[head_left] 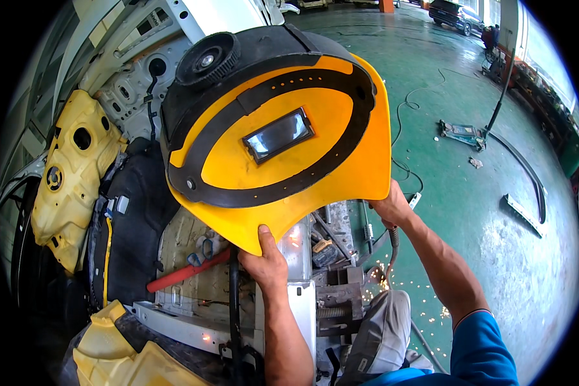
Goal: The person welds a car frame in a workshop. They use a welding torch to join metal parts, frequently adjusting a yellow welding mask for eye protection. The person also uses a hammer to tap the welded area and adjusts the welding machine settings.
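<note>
A large yellow welding face shield (283, 167) with a black headband strap and a small dark rectangular lens fills the middle of the view, its inner side toward me. My left hand (266, 260) grips its lower edge, thumb on the yellow plastic. My right hand (392, 207) is at the shield's right lower corner and seems to hold a tool with a hose; most of that tool is hidden behind the shield. Orange sparks (373, 276) fall below my right hand, over metal parts of a stripped car body (302, 270).
A bare car interior lies to the left, with yellow foam padding (71, 174), black matting (132, 238) and a red-handled tool (186, 273). The green workshop floor (489, 251) spreads right, with a floor jack (462, 133), loose trim strips and cables. My knee in grey trousers (383, 334) is below.
</note>
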### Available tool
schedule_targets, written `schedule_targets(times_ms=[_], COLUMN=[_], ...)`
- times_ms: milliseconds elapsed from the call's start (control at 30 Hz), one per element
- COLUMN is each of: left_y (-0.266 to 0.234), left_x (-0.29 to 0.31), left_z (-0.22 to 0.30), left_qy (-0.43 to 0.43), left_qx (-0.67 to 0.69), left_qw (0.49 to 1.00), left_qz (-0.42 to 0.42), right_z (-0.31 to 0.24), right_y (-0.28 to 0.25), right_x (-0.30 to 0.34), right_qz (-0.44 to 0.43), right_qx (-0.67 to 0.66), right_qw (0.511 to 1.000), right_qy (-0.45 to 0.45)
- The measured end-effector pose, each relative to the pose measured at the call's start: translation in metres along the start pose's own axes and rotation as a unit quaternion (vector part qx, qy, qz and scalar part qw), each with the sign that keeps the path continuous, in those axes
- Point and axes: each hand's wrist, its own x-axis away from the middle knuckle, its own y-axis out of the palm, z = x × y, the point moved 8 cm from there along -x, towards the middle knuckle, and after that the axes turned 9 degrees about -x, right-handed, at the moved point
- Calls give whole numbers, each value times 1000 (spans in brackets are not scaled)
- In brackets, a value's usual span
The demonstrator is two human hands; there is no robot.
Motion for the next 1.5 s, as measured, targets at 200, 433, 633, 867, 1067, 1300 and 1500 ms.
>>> schedule_targets(times_ms=[200,433,633,867,1067,1300,1500], left_y=[2,6,0,1,0,0,-1], left_x=[0,1,0,0,0,1,0], left_z=[0,-1,-7,-5,-4,-8,-8], left_qy=[-6,-18,-26,-20,-12,-15,-6], left_qx=[-1,10,10,-1,-11,-19,-25], left_qw=[1000,1000,1000,1000,1000,1000,1000], left_qz=[-9,-14,-8,-11,-9,-14,-11], right_z=[4,17,-1,5,7,2,3], right_y=[1,-1,2,1,2,1,2], right_x=[-2,-9,5,3,-1,-1,-2], right_qz=[-7,-11,0,-9,-1,-2,-3], right_qx=[6,-3,-39,-12,-1,-3,6], right_qw=[1000,999,999,999,1000,1000,1000], right_qy=[3,-48,30,52,9,9,16])
